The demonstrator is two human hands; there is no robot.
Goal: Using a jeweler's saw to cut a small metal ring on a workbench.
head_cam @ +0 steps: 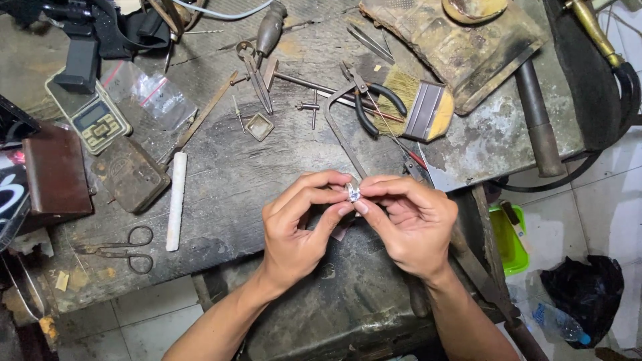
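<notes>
We see the left hand (294,230) and right hand (408,224) both pinching one small silver piece (353,193) (fingertips touching) above the bench's (254,180) near edge, pliers (366,100) beyond.

Counts: 2 hands, left (294,227) and right (408,224), sharing 1 small silver piece (353,193); 1 table (267,174); 1 scissors (120,249); 1 white stick (176,199); 1 pocket scale (93,117); 1 flat brush (418,105); 1 black-handled pliers (371,100); 1 dividers (254,73); 1 saw frame (341,130); 1 small square metal tray (259,126); 1 clear plastic bag (157,93); 1 green container (508,237); 1 plastic bottle (558,324); 1 black bag (585,291)
</notes>
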